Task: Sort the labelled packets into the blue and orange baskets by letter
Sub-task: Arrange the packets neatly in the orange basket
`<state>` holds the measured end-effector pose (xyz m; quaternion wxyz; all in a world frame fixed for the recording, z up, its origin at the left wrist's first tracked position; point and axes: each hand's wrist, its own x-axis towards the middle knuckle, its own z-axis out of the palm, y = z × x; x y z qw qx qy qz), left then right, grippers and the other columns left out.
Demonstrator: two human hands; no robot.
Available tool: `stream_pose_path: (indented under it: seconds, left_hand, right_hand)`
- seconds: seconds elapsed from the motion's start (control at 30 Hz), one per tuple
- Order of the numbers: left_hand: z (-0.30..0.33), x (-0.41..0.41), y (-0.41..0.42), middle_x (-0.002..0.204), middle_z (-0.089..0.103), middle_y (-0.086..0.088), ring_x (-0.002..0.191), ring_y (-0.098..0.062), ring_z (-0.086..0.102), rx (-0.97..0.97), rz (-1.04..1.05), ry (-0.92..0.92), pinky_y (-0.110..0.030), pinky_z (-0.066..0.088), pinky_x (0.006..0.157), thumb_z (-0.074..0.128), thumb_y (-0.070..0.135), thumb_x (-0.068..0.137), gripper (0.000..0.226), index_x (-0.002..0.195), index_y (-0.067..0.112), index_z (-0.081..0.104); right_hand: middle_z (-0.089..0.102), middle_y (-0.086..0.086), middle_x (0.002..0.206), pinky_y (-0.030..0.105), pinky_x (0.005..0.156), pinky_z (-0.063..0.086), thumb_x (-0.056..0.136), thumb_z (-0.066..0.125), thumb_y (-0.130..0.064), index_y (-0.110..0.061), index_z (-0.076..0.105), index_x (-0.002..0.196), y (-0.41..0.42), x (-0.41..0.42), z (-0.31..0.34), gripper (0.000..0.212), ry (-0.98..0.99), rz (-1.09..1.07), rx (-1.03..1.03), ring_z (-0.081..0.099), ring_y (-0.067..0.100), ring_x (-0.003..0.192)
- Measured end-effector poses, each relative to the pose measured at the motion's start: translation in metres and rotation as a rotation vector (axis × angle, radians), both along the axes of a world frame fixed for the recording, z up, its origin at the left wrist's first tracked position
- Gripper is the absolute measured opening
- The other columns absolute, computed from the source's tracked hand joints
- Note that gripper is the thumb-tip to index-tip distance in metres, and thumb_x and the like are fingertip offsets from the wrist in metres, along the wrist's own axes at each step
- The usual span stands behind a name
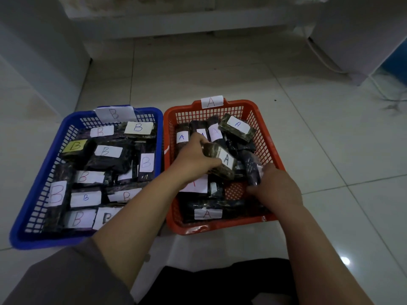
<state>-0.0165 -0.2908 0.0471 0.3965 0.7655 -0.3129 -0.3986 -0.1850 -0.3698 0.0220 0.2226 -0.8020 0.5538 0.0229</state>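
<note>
An orange basket (267,137) tagged "A" sits on the floor at right, holding several dark packets with white "A" labels. A blue basket (35,183) tagged "B" stands at left, packed with several "B" packets. My left hand (196,159) reaches across into the orange basket and grips an "A" packet (222,160) above the pile. My right hand (275,186) is inside the same basket at its right side, fingers closed around a dark packet (252,168) whose label is hidden.
Both baskets stand side by side on a pale tiled floor (330,172). White furniture rises at the back and left, a white cord (326,60) trails at the right rear. My dark-clothed legs (220,282) are at the bottom edge.
</note>
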Motion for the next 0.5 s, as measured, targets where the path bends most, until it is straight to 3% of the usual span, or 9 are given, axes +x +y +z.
stream_pose_path:
  seconds: [0.2,0.4,0.5]
  left_hand:
    - [-0.005,-0.017,0.0,0.1,0.06,-0.006,0.093,-0.022,0.061,0.091,-0.149,-0.051,-0.037,0.052,0.081,0.074,0.011,0.077,0.047,0.11,0.018,0.041]
    - [-0.019,-0.04,-0.008,0.112,0.056,-0.002,0.099,-0.017,0.054,0.155,-0.177,-0.122,-0.029,0.044,0.077,0.074,0.02,0.079,0.044,0.11,0.018,0.043]
    - [-0.024,-0.053,-0.019,0.116,0.055,-0.006,0.101,-0.019,0.052,0.193,-0.177,-0.137,-0.029,0.043,0.08,0.071,0.021,0.083,0.047,0.116,0.011,0.039]
  right_hand:
    - [0.062,0.016,0.104,0.033,0.068,0.04,0.071,0.074,-0.037,-0.016,0.051,0.123,-0.01,-0.01,0.025,0.06,-0.264,-0.111,-0.186,0.058,0.035,0.095]
    - [0.068,0.005,0.09,0.035,0.069,0.05,0.067,0.077,-0.04,-0.026,0.053,0.113,-0.021,-0.018,0.019,0.054,-0.41,-0.221,-0.088,0.063,0.026,0.086]
    - [0.058,-0.007,0.072,0.037,0.07,0.052,0.069,0.078,-0.04,-0.023,0.053,0.113,-0.023,-0.02,0.021,0.053,-0.495,-0.266,-0.084,0.061,0.022,0.078]
